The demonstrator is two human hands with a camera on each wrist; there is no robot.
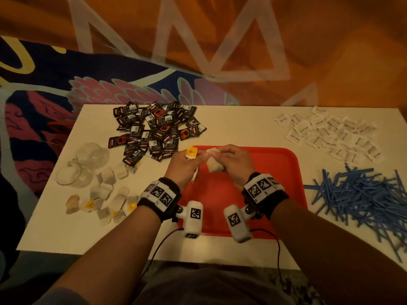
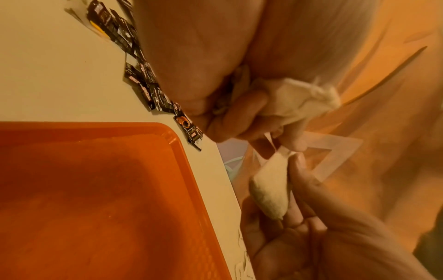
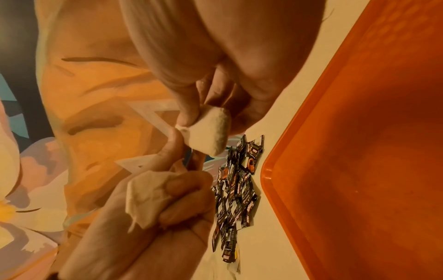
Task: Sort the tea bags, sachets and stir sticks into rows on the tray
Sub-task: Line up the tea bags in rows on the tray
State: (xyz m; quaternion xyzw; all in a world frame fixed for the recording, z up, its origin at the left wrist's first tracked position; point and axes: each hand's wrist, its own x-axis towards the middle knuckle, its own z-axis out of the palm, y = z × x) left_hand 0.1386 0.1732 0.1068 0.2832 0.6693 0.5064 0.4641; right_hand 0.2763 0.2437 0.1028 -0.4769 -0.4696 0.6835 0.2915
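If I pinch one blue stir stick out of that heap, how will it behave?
The blue stir sticks look thin and straight, so probably light and fairly stiff. They lie crisscrossed, so neighbours will likely shift or lift along. Flat on the table, one may slip from fingertips.

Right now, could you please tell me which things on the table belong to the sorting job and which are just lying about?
Belong to the job:
- red plastic tray
- white paper tea bag held in the right hand
- yellow-tagged tea bag in the left hand
- loose tea bags
- black sachets
- white sachets
- blue stir sticks

Lying about:
- clear glass cups
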